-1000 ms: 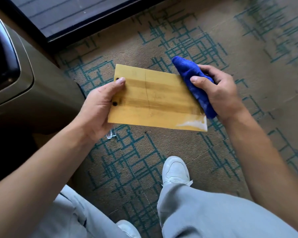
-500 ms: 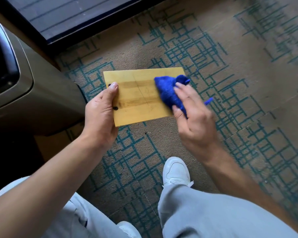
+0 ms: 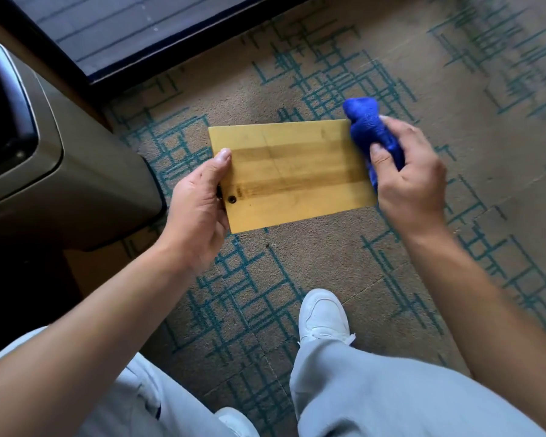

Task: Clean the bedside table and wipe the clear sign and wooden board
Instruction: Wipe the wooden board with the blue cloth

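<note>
My right hand (image 3: pixel 413 181), fist closed on the blue cloth (image 3: pixel 371 130), has swept from the board's middle to its right edge, so 1 pass looks finished. My left hand (image 3: pixel 199 203) keeps pinching the wooden board (image 3: pixel 292 175) mid-frame above the carpet (image 3: pixel 454 74), now turned flatter than before.

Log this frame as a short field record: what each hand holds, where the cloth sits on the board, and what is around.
left hand: left hand grips the wooden board by its left edge, thumb on top
right hand: right hand clutches the blue cloth
cloth position: bunched at the board's right edge, near the far corner
board state: held roughly flat above the carpet; dark streaks along its face, a small hole near the left hand
clear sign: not visible
surroundings: white shoe below; tan furniture at left
</note>
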{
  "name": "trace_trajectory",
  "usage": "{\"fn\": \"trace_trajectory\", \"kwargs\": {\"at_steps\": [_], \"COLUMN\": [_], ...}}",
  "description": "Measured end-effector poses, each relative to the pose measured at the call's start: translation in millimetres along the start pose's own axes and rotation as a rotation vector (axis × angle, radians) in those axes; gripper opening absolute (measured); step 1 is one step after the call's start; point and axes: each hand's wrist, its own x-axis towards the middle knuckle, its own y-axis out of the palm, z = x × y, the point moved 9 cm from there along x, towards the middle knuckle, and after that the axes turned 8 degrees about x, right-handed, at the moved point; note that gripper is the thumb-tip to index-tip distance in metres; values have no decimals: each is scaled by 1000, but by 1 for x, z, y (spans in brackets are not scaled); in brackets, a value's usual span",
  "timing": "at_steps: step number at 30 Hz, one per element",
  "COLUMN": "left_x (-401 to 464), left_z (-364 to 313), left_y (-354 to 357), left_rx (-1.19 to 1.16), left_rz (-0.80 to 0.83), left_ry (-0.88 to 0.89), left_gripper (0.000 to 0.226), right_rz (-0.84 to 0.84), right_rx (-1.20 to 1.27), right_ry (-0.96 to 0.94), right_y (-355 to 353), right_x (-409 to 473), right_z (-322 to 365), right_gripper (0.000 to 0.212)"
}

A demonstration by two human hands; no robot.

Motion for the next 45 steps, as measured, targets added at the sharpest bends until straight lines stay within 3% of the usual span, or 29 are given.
{"fn": "trace_trajectory", "kwargs": {"at_steps": [5, 10, 15, 18, 21, 27, 29, 34, 39, 45], "left_x": [2, 2, 6, 10, 18, 18, 15, 9, 7, 4], "left_z": [-1, 5, 5, 2, -12, -34, -34, -33, -33, -42], "left_y": [11, 16, 13, 10, 1, 10, 15, 20, 10, 7], "left_rx": [30, 33, -5, 122, 304, 489, 530, 702, 702, 658], "left_rz": [68, 71, 77, 78, 124, 448, 512, 578, 580, 551], "left_ry": [27, 26, 18, 15, 46, 129, 133, 159, 113, 125], "left_gripper": [19, 25, 31, 29, 28, 29, 28, 26, 34, 31], "right_rz": [86, 293, 510, 594, 537, 252, 333, 740, 899, 1015], "right_rx": [44, 194, 310, 248, 203, -39, -111, -343, -189, 166], "right_ry": [-97, -224, -321, -299, -150, 91, 118, 19, 104, 189], "right_y": [40, 76, 74, 66, 45, -3, 5, 53, 72, 84], "right_x": [-22, -59, -81, -85, -74, -14, 0, -9, -26, -40], "right_z": [24, 55, 62, 51, 27, -17, -21, -7, -8, -3], "right_gripper": [39, 36, 35, 32, 30, 33, 46, 70, 57, 8]}}
